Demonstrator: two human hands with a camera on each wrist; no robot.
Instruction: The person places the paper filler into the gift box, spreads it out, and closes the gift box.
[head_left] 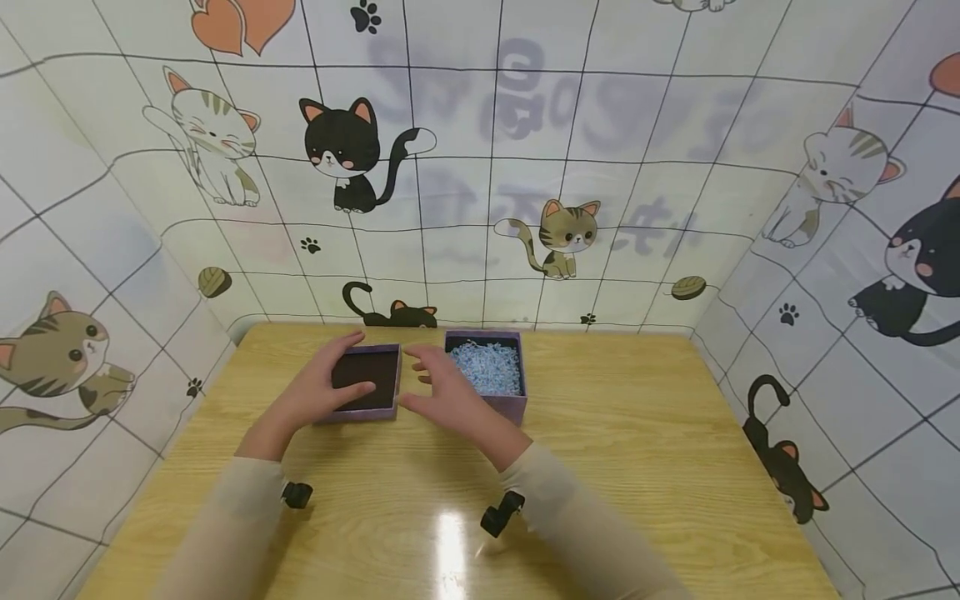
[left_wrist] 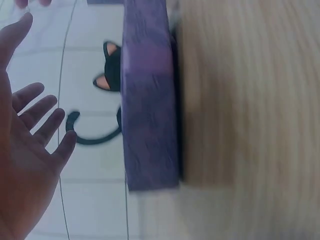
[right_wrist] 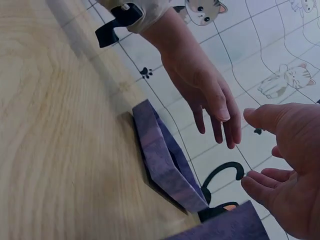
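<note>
A shallow purple box lid (head_left: 360,414) lies on the table with its dark inside facing up. My left hand (head_left: 318,387) hovers over the lid's left part, fingers spread and nothing held. In the left wrist view that hand (left_wrist: 30,145) is apart from the purple lid wall (left_wrist: 150,125). To the lid's right stands a deeper purple box (head_left: 513,408) filled with pale blue shredded paper (head_left: 487,367). My right hand (head_left: 453,400) is between lid and box, in front of the box's left side, fingers loosely bent. The right wrist view shows both hands without anything in them.
The wooden table (head_left: 615,433) is enclosed at the back and sides by white gridded sheets printed with cartoon cats (head_left: 345,150). A black wrist strap mount (head_left: 501,514) sits by the right sleeve, another (head_left: 297,495) by the left.
</note>
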